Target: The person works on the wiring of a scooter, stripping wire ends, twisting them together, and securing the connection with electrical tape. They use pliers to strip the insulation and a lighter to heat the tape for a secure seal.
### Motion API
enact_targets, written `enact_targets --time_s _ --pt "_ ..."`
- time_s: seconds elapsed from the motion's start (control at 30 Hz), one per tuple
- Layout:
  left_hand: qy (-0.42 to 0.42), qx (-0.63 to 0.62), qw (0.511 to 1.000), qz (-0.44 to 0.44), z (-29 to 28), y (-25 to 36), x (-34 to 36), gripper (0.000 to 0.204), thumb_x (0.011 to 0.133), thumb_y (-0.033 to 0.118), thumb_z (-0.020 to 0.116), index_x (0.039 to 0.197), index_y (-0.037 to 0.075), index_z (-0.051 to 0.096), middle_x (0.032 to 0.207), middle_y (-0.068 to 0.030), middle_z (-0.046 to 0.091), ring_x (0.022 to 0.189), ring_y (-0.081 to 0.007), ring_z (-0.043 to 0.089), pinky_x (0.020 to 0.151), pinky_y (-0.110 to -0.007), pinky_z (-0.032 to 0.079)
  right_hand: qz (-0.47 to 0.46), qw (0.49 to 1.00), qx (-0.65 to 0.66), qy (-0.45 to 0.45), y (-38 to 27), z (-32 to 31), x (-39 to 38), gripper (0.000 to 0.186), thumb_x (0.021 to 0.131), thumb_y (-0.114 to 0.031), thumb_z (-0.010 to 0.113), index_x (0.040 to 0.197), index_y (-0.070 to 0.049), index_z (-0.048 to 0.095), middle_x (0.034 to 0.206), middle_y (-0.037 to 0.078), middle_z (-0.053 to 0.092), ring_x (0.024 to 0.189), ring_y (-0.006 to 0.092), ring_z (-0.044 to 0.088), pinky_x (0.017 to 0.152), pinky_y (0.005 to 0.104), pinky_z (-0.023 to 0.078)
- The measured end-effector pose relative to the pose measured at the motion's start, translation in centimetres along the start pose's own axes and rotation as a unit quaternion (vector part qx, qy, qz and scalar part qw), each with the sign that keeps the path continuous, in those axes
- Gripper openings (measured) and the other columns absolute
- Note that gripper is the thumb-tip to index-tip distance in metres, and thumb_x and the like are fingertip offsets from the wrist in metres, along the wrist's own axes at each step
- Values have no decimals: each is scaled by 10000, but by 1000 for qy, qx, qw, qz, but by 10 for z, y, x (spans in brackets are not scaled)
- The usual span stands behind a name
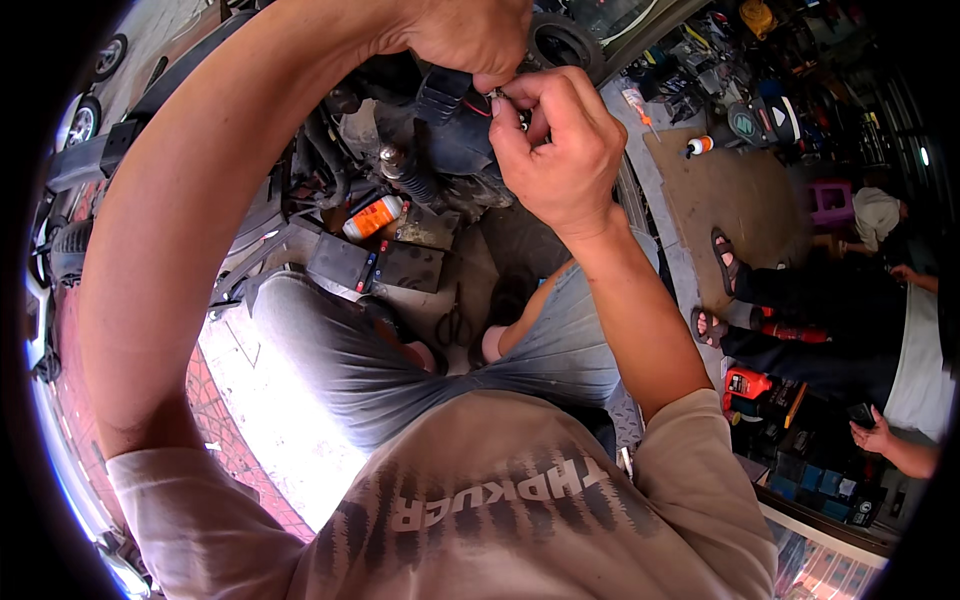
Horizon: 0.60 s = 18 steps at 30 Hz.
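Apparently a motor repair workshop, open to a street. An exposed machine (pixel 455 148) with a spring-wrapped shock absorber (pixel 408 178) shows it; batteries (pixel 412 266) and an orange-and-white bottle (pixel 373 217) sit just below the machine, a tyre (pixel 586 55) above right. Well right of it are crowded parts (pixel 690 62) and a red jug (pixel 745 382); left, red paving (pixel 232 425) and vehicle wheels (pixel 84 122).

My shirt (pixel 480 490) is pale beige, crossed by jagged dark-grey stripes and light lettering, while my jeans (pixel 320 340) are a faded blue-grey. I see a thin red wire (pixel 474 106), an orange-and-white bottle (pixel 372 218) and black batteries (pixel 411 266), then a purple stool (pixel 829 202), a bright red jug (pixel 746 383) and reddish paving (pixel 240 440) ruled with paler lines.
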<state>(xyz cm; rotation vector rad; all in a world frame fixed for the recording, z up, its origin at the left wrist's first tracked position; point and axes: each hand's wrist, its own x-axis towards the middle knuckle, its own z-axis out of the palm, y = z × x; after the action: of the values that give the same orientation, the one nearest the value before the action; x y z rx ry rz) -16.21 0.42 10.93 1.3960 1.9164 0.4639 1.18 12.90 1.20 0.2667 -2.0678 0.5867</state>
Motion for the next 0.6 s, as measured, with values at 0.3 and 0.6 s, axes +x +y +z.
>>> enact_targets --time_s 0.3,0.6 --pt "-20 -58 998 -15 -1 -4 -2 76 879 14 807 877 -61 816 784 -132 782 715 -221 705 618 -383 541 190 972 135 -21 -4 15 -4 78 919 -40 778 905 -7 709 793 112 725 619 238 705 615 365 559" --pt "-78 -52 993 75 -3 -30 19 86 929 -21 778 918 -104 798 838 -165 785 753 -236 744 634 -377 571 2 1000 21 21 2 7 -7 132 858 -5 827 922 -59 725 910 63 714 618 255 696 603 378 571"
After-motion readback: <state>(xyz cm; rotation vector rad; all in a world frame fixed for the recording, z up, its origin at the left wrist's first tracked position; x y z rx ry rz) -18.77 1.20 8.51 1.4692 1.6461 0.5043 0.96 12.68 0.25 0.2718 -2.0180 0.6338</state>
